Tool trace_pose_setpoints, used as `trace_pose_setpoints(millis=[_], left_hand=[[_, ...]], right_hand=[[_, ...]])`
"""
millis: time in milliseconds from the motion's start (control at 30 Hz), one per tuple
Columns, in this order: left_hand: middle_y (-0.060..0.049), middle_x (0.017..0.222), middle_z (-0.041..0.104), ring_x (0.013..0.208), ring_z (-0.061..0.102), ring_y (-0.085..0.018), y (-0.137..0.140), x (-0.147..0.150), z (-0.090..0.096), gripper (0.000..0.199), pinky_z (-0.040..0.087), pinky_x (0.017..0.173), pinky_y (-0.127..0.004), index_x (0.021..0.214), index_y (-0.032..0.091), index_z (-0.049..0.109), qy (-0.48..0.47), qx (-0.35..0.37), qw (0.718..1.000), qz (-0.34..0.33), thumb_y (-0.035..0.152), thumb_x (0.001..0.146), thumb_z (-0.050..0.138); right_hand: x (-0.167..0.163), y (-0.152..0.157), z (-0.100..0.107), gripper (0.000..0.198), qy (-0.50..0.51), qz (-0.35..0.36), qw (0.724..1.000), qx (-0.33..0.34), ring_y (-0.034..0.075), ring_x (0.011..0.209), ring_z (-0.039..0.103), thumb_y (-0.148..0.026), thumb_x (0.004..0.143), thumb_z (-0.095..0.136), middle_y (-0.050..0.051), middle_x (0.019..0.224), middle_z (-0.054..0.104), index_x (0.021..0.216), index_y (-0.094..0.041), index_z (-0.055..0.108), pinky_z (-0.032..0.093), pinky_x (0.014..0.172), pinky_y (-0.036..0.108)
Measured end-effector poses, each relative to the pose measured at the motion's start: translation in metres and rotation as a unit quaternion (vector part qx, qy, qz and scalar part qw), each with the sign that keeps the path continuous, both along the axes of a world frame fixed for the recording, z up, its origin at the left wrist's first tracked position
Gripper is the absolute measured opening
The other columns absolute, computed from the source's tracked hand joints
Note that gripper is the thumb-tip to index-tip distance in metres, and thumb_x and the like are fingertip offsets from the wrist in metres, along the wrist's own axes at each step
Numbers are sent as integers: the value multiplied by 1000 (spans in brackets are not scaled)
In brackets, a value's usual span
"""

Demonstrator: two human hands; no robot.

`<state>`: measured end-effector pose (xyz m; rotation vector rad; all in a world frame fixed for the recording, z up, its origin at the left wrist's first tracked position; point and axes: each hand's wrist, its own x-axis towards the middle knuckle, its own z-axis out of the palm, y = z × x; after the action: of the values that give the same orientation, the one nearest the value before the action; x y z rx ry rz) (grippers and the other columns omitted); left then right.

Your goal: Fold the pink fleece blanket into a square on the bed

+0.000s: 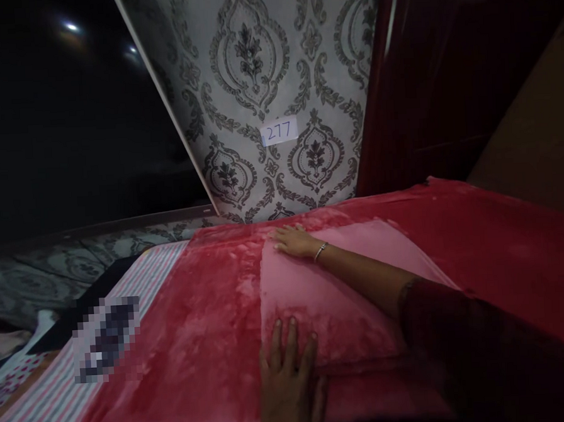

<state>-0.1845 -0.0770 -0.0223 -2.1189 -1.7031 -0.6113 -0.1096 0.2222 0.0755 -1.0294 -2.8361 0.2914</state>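
Note:
A red plush cloth (pixel 197 316) lies spread in front of me, with a paler pink panel (pixel 342 271) in its middle that looks like a folded section. My right hand (pixel 295 242), a thin bracelet at the wrist, rests flat on the panel's far left corner, fingers spread. Nearer to me, my left hand (pixel 288 368) lies palm down by the panel's lower left edge, its fingers stretched out and apart. Neither hand grips anything.
A striped cloth (pixel 139 294) shows along the left, with a pixelated dark object on it. Behind stand a large dark screen (pixel 79 121), patterned wallpaper (pixel 250 68) with a paper label (pixel 279 130) reading 277, and a dark red wooden panel (pixel 412 91).

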Motion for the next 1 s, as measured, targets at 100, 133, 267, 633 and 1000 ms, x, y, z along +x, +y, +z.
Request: trace_pose_setpoints(millis=[100,133,267,633,1000], left_hand=[[-7,165,32,153,23,-37,0,2,5,69,37,114,-59,149,29,47,0,-3,1000,1,18,83,62],[-7,165,32,153,23,-37,1,2,6,69,36,114,-60,150,29,47,-3,-4,1000,-1,17,83,61],[-8,165,32,153,23,-35,2,1,8,75,35,116,-59,157,28,35,-23,-10,1000,-9,13,87,55],[-14,162,37,150,32,-31,16,14,23,80,12,124,-60,162,22,21,83,-1,996,-42,17,89,54],[-10,156,47,143,43,-28,49,55,23,68,28,118,-50,153,24,41,141,-20,983,-115,12,87,52]], right_hand=[[41,-26,3,56,50,79,995,20,32,146,37,-45,102,41,13,160,37,154,-24,43,27,119,54],[61,-38,3,56,67,95,993,24,32,145,38,-47,102,42,14,160,38,152,-23,46,30,119,52],[156,-92,4,56,159,59,985,42,30,146,38,-54,101,40,10,159,40,149,-27,52,33,118,50],[326,-177,-89,71,377,-383,843,4,33,130,57,-68,90,48,10,143,60,148,-27,50,48,109,54],[309,-178,-98,84,462,-399,788,-79,33,136,52,-75,80,58,10,145,58,148,-26,50,42,114,49]])
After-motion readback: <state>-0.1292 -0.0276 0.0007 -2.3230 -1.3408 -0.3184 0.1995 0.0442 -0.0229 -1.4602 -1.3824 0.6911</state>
